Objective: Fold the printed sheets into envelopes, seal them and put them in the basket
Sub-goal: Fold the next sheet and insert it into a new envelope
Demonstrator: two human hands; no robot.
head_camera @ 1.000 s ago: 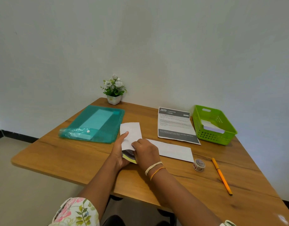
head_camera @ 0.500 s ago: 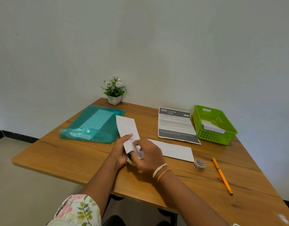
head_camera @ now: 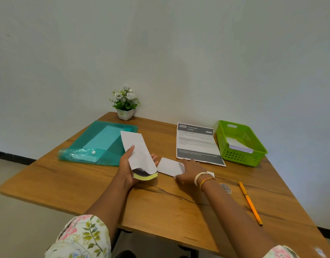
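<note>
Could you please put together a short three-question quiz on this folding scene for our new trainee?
1. True or false: the left hand holds the folded sheet clear of the table.
2. Multiple choice: what lies in the green basket? A) a pencil B) white paper C) a roll of tape
3. Fill in: the right hand rests on the white ____ lying on the table.

Key
1. True: its thumb lies on top and its fingers curl under the sheet.
2. B: white paper lies inside; the orange pencil and the tape roll are on the table.
3. Envelope, partly hidden by the hand.
</note>
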